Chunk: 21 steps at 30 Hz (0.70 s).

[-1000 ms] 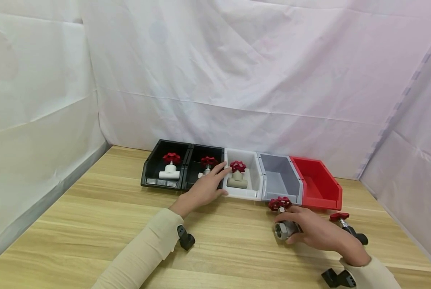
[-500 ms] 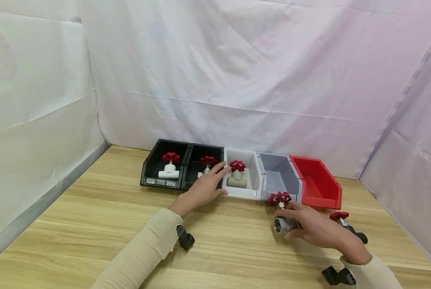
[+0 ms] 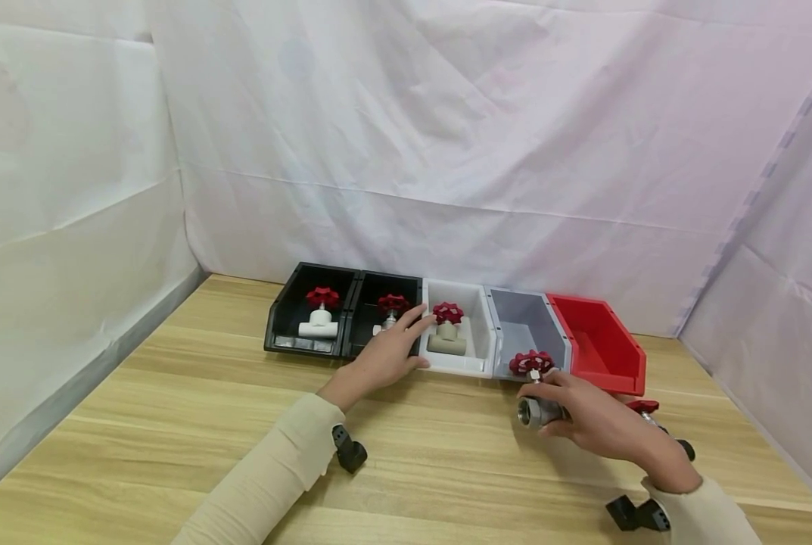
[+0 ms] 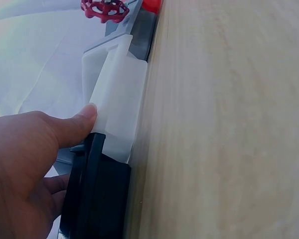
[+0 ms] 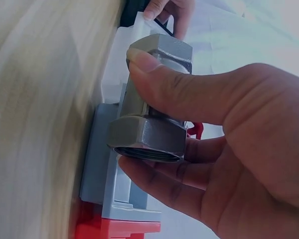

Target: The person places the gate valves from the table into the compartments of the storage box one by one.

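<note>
L hand (image 4: 30, 162) comes in at lower L of view, thumb tip resting on edge of white translucent plastic bin (image 4: 123, 97), right by its join w/ black plastic bin (image 4: 105, 196). Fingers (image 4: 58, 185) partly hidden behind black bin's wall; can't tell exactly what they touch. Black bin cut off at bottom. Bins run in a row, near to far: black, white, then grey plastic bin (image 4: 141, 39), w/ bit of bright red plastic (image 4: 152, 5) at top. Dark red scalloped handwheel (image 4: 107, 10), partly out of frame, overlaps grey bin. Pale wood-grain tabletop (image 4: 224, 119) fills R side; whitish cloth (image 4: 37, 69) upper L.
</note>
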Each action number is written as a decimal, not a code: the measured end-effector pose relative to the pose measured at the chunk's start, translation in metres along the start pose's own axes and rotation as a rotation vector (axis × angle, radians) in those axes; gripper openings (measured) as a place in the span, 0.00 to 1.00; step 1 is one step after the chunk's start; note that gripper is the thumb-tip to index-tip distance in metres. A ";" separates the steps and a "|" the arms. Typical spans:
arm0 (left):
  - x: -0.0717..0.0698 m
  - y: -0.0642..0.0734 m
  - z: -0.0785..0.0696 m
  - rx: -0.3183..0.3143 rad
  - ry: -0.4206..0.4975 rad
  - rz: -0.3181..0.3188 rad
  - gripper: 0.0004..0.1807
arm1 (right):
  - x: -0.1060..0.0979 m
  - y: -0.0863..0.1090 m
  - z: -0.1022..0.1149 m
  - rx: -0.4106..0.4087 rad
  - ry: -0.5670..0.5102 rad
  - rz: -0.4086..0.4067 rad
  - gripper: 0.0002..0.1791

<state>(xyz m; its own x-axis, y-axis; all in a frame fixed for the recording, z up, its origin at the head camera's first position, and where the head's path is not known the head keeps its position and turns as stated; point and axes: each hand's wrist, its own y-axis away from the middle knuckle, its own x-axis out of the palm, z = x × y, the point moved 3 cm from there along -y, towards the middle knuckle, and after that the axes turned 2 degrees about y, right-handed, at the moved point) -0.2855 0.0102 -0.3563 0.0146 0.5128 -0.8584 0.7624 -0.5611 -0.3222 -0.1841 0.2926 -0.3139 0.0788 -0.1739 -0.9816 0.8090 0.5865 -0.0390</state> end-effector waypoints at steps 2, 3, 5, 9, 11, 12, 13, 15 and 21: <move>0.000 0.000 0.000 -0.007 -0.003 0.002 0.41 | -0.001 -0.001 -0.001 -0.003 0.008 -0.012 0.29; 0.000 -0.001 0.001 -0.011 -0.007 0.003 0.41 | -0.002 -0.002 -0.001 -0.002 0.011 -0.018 0.29; 0.000 -0.001 0.001 -0.015 -0.006 0.004 0.41 | -0.004 -0.004 -0.003 -0.002 0.027 -0.032 0.29; 0.001 -0.001 0.003 -0.014 -0.001 0.005 0.41 | -0.007 -0.008 -0.006 0.000 0.061 -0.060 0.29; 0.001 -0.001 0.003 -0.009 0.003 0.003 0.41 | -0.008 -0.009 -0.007 0.000 0.063 -0.067 0.30; 0.001 -0.001 0.003 -0.007 0.003 0.002 0.41 | -0.009 -0.010 -0.008 0.002 0.057 -0.067 0.30; 0.001 0.000 0.003 -0.005 0.003 0.000 0.41 | -0.010 -0.010 -0.009 0.002 0.051 -0.067 0.30; 0.001 0.000 0.003 -0.004 0.003 -0.002 0.41 | -0.010 -0.011 -0.012 0.003 0.042 -0.070 0.30; 0.001 -0.001 0.001 -0.001 -0.002 0.001 0.41 | -0.012 -0.010 -0.018 0.008 0.037 -0.102 0.31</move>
<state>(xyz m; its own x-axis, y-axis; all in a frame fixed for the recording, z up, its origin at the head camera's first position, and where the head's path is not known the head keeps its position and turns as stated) -0.2870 0.0111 -0.3575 0.0141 0.5112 -0.8593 0.7628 -0.5611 -0.3213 -0.2041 0.3030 -0.3055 -0.0261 -0.2029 -0.9789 0.8161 0.5612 -0.1381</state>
